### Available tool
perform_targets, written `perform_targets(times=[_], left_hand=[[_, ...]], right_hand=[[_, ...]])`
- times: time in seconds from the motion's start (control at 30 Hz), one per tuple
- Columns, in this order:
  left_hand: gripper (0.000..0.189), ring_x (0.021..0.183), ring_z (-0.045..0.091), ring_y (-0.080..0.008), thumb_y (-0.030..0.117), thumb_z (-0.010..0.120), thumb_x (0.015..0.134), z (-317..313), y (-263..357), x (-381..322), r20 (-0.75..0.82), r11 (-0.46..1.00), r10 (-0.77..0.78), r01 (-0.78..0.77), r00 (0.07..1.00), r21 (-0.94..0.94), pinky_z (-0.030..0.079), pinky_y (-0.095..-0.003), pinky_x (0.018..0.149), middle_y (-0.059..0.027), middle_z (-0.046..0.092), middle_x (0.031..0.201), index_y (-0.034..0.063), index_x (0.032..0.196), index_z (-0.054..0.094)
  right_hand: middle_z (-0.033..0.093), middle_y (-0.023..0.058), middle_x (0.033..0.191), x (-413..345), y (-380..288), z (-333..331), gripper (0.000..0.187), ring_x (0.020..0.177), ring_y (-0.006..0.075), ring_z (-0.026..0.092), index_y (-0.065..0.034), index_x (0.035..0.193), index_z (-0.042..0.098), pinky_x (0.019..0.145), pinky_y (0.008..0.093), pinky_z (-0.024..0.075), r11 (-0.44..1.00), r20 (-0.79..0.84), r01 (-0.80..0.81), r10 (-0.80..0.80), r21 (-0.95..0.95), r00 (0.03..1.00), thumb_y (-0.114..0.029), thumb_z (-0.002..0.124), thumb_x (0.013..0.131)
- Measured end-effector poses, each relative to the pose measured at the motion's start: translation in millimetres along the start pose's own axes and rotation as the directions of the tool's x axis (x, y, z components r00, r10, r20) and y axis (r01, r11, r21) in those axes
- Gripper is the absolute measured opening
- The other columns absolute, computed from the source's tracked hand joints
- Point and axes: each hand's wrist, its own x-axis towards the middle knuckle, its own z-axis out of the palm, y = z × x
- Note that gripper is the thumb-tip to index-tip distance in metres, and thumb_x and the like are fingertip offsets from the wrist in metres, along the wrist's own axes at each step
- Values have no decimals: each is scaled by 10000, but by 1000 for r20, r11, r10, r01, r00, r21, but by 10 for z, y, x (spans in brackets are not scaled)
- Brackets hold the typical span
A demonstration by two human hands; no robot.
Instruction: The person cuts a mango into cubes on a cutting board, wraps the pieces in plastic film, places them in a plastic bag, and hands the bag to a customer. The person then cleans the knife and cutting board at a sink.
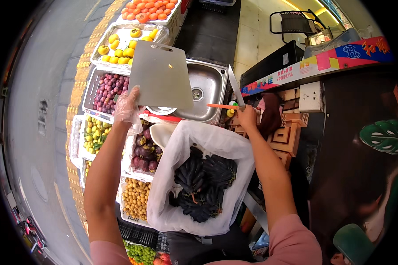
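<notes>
My left hand (127, 105), in a clear plastic glove, grips a grey metal cutting board (159, 76) by its lower left corner. The board is raised and tilted, its slot handle at the far edge and a small pale scrap on its face. My right hand (247, 116) holds a knife (236, 84) with its blade pointing away from me. A slim orange tool (222, 106) sticks out leftward from the same hand; its kind is not clear. Between the hands is a stainless steel sink (208, 78), partly covered by the board. A white bowl (162, 110) shows under the board's near edge.
Before me, a crate lined with white cloth (165, 192) holds long dark grapes (202, 182). To the left stand crates of yellow persimmons (123, 53), plums (111, 89), green fruit (96, 132), mangosteens (146, 152) and longans (136, 198). A printed counter edge (295, 68) runs along the right.
</notes>
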Motion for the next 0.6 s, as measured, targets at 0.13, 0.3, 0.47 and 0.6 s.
perform_targets(times=[0.13, 0.3, 0.47, 0.6], left_hand=[[374, 743, 626, -152, 365, 685, 936, 291, -429, 350, -70, 988, -66, 75, 995, 133, 509, -295, 593, -74, 675, 922, 19, 1075, 660], [394, 737, 629, -190, 353, 631, 970, 671, -764, 572, -83, 918, -112, 135, 990, 374, 518, -314, 597, -107, 681, 945, -31, 1053, 655], [510, 742, 663, -308, 416, 578, 970, 823, -1218, 912, -78, 788, -87, 117, 993, 604, 516, -396, 722, -211, 688, 811, -79, 897, 678], [570, 800, 670, -371, 455, 555, 966, 1061, -1335, 1031, -47, 618, -56, 72, 997, 783, 491, -420, 815, -263, 683, 803, -90, 855, 682]], right_hand=[[700, 258, 868, -139, -138, -28, 285, 866, 439, 681, 44, 888, 711, 747, 500, 527, 991, -2, -130, 130, 12, 991, -241, 709, 881], [696, 265, 859, -229, -242, 20, 265, 857, 437, 685, 39, 923, 714, 745, 503, 531, 990, -80, -136, 138, 33, 987, -222, 694, 885], [706, 226, 954, 107, -153, 469, 337, 989, 403, 654, -6, 995, 687, 855, 496, 511, 980, 243, -173, 146, 94, 959, -305, 737, 849], [647, 161, 1055, 333, 24, 801, 305, 1089, 336, 598, -47, 1019, 695, 941, 452, 484, 998, 353, -66, 54, 23, 934, -281, 754, 832]])
